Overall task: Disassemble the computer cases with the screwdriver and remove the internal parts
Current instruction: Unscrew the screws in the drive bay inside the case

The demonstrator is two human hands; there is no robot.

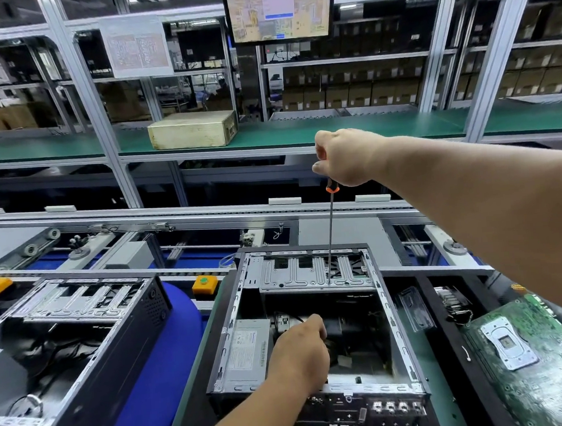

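Steel open case [315, 340], board out; right hand [345, 158] fingers grip long screwdriver [330, 236] on bay screw; left hand [299, 351] fingers curled inside, grasp unclear.

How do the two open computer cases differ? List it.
The center case has the screwdriver tip on its drive cage and the left hand inside; the left case is untouched. A silver power supply shows in the center case only. Both are lidless.

Aluminium-framed racks [91, 93]; green shelf [267, 135]; monitor [278, 8] overhead; boxes [347, 91], seemingly cardboard, behind.
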